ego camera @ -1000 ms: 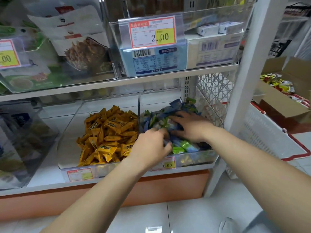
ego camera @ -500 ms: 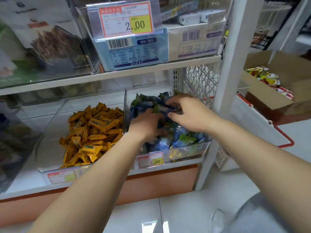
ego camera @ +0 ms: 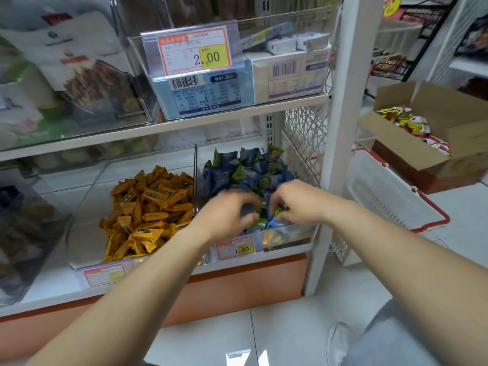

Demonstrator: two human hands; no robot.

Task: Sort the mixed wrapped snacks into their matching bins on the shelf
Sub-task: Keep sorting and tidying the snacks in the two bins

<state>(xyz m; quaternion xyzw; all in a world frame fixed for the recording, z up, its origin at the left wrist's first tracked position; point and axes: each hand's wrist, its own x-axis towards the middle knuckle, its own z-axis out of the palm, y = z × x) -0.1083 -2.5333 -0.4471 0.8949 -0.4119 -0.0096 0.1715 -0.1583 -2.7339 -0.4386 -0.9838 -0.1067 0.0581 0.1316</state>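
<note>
The left hand (ego camera: pixel 227 215) and right hand (ego camera: pixel 298 202) dig among the blue snacks (ego camera: pixel 245 170), probably hunting strays; each grip is curled, but I cannot tell whether it pinches anything.

Both your hands are down in the right clear bin (ego camera: pixel 290 235). Your right hand (ego camera: pixel 297 202) pinches blue and green snacks (ego camera: pixel 248 170) near the front wall. Your left hand (ego camera: pixel 227 216) curls beside it, too blurred to show a grip. Yellow snacks (ego camera: pixel 148 207) fill the left bin (ego camera: pixel 87 204). A white basket (ego camera: pixel 390 196) leans at the right.
</note>
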